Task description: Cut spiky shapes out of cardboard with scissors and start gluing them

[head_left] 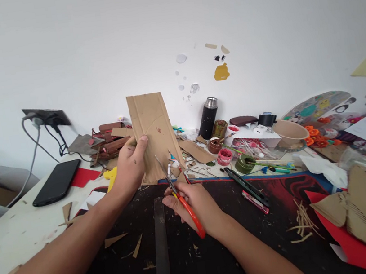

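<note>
As seen in the head view, where I stand looking over the work, the left grip (131, 164) is closed on a cardboard panel (149, 114), thumb on the face turned to the person. The panel is raised upright over the far edge of the dark mat (127, 272); this appears meant to keep its lower part free for the blades. The right grip (191, 195) is closed round the orange-red handles of the scissors (189, 209), whose blades point up and away across the panel's lower part. Whether board lies between the blades, I cannot tell.

Surroundings noted: a dark flat strip (161, 249) lies on the mat just left of the right grip, with cardboard scraps (116, 240) about it. Beyond the panel, to the right, stand a black flask (208, 120), a red paint pot (224, 156) and a green paint pot (244, 163). A phone (56, 182) rests on the white counter (20, 264) at left. In my judgement, the far clutter limits room behind the panel, and the open pots are a spill risk should the right arm swing outward.
</note>
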`<state>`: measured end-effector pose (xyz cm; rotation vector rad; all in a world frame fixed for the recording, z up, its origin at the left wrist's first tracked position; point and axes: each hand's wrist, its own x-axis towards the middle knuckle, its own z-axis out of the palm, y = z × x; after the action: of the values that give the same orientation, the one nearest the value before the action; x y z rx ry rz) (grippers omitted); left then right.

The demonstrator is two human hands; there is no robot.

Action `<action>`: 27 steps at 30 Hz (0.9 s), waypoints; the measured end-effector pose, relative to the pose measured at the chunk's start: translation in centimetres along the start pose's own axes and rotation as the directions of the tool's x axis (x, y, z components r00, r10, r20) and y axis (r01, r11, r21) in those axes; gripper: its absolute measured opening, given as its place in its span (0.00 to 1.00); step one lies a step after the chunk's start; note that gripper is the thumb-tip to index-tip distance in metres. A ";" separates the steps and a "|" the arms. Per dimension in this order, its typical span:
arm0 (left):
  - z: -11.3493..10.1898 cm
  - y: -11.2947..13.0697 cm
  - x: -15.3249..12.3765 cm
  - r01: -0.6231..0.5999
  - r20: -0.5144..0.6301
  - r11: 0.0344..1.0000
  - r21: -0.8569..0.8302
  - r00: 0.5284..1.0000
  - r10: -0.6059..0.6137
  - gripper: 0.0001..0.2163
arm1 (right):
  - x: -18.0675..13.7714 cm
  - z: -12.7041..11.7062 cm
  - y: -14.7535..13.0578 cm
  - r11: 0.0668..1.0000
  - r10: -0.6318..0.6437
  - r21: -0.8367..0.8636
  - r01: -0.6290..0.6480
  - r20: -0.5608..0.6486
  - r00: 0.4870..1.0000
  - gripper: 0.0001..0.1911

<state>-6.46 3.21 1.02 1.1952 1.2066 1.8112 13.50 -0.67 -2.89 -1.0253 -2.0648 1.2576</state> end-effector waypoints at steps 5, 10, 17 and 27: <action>0.0 -0.2 -0.2 -0.025 0.019 0.998 0.064 1.000 0.024 0.22 | 0.0 0.0 -0.2 1.000 0.021 0.000 -0.021 -0.005 1.000 0.24; 0.0 -0.2 -0.2 -0.043 0.048 0.996 0.084 0.998 0.039 0.21 | 0.0 -0.1 -0.5 0.999 0.027 -0.021 -0.027 -0.019 0.999 0.24; -0.1 -0.2 -0.3 -0.124 0.057 0.978 0.169 0.992 0.116 0.21 | 0.1 -0.1 -0.3 0.998 0.021 -0.061 -0.023 -0.041 0.999 0.23; 0.0 -0.9 -0.1 -0.064 0.050 0.989 0.136 0.997 0.058 0.24 | 0.2 0.0 -0.2 0.991 0.023 -0.130 -0.034 -0.081 0.996 0.18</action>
<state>-6.42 3.38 0.15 1.3570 1.2987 1.7578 13.28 -0.53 -2.68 -1.1483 -2.1014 1.0879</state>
